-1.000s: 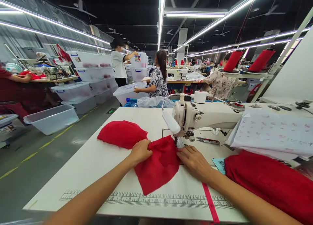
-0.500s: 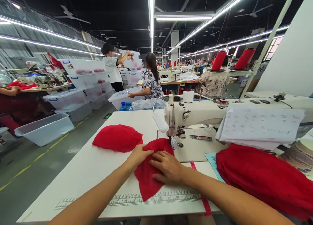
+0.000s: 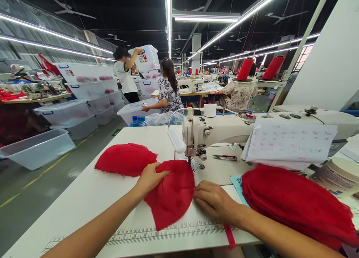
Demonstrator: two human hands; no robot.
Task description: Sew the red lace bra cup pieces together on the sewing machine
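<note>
A red fabric piece (image 3: 175,192) lies on the white table with its upper right edge at the needle of the sewing machine (image 3: 218,132). My left hand (image 3: 151,177) pinches its upper left edge between thumb and fingers. At the right edge of that piece rests my right hand (image 3: 214,200), fingers bent together; whether the edge is between them is hard to see. Another red piece (image 3: 126,159) lies to the left of my left hand. A thick stack of red fabric (image 3: 294,202) sits at the right, over a light blue sheet (image 3: 238,187).
Red-handled snips (image 3: 224,157) lie on the machine bed. Paper sheets (image 3: 290,142) hang on the machine. A printed ruler (image 3: 146,232) runs along the table's front. Beyond, one person (image 3: 126,76) lifts a clear bin (image 3: 147,59); another person (image 3: 169,91) sits beside a bin.
My right hand has moved off the top of the fabric to its right edge. The fabric has turned slightly and lies more spread out. The view has shifted a little, and the far person's bin is tilted.
</note>
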